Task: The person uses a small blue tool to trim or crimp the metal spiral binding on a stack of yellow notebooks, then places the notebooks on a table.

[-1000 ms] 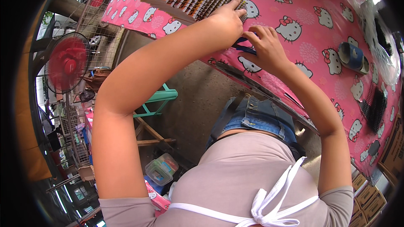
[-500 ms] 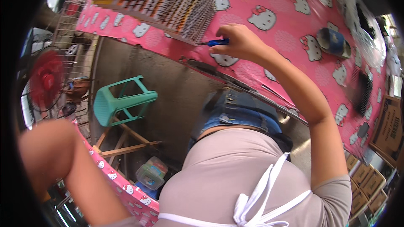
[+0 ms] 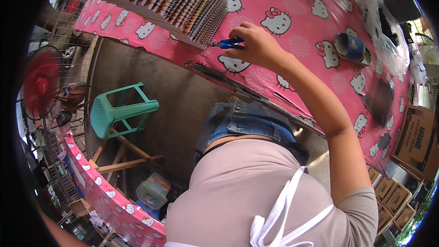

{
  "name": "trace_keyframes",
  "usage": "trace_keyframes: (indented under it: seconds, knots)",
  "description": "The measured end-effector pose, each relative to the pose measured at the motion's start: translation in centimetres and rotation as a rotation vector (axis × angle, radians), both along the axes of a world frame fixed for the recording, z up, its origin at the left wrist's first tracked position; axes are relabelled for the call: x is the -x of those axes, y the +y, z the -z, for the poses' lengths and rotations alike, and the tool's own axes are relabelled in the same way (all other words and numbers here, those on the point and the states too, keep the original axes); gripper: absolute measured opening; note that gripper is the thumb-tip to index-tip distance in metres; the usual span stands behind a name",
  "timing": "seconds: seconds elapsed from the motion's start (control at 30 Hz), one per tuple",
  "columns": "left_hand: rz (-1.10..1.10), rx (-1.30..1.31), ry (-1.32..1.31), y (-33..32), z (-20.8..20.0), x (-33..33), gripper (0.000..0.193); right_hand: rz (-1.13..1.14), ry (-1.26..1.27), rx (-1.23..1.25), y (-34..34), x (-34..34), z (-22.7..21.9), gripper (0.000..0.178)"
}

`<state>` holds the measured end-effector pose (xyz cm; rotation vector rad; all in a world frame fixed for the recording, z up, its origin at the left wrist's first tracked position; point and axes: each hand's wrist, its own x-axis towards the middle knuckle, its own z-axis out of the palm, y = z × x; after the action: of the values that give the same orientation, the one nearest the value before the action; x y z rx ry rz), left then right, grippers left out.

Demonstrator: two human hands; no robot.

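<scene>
My right hand point(image 3: 258, 45) is closed on small blue-handled scissors point(image 3: 230, 43). Their tips touch the near end of a long slanted stack of striped orange, brown and black packs point(image 3: 183, 2). The stack lies on a table under a pink cloth with white cat faces point(image 3: 302, 27). My right forearm reaches up from the lower right across the table's edge. My left hand is out of the picture; only a sliver of arm shows at the lower left rim.
A blue tape roll point(image 3: 350, 48) and clear plastic bags point(image 3: 388, 32) lie on the table to the right. Cardboard boxes point(image 3: 416, 137) stand far right. On the floor are a green plastic stool point(image 3: 121, 112), a lidded plastic box point(image 3: 153, 190) and a red fan point(image 3: 41, 82).
My left arm has left the stack, swung down to the lower left and gone out of view. My right hand has stayed at the stack's end with the blue scissors.
</scene>
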<state>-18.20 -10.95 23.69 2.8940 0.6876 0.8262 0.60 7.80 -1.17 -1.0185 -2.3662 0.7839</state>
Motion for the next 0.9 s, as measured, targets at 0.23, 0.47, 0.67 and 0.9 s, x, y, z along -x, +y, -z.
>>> trace_keyframes:
  seconds: [0.23, 0.47, 0.67, 0.9]
  knots:
    - [-0.004, -0.064, -0.052, -1.2, -0.5, -0.2, 0.028, 0.009, -0.043, -0.308, -0.2, 0.8, 1.2, 0.04]
    - [-0.007, -0.137, -0.104, -2.5, -0.9, -0.3, 0.03, -0.001, 0.045, -0.364, 0.4, 1.4, 2.1, 0.037]
    - [-0.003, -0.203, -0.141, -3.1, -1.1, -0.4, 0.031, -0.043, -0.108, 0.305, 3.4, 1.5, -0.8, 0.04]
    - [0.028, -0.303, -0.202, -3.9, -0.6, -0.4, 0.033, -0.024, -0.104, 0.372, 3.0, 1.4, -0.7, 0.046]
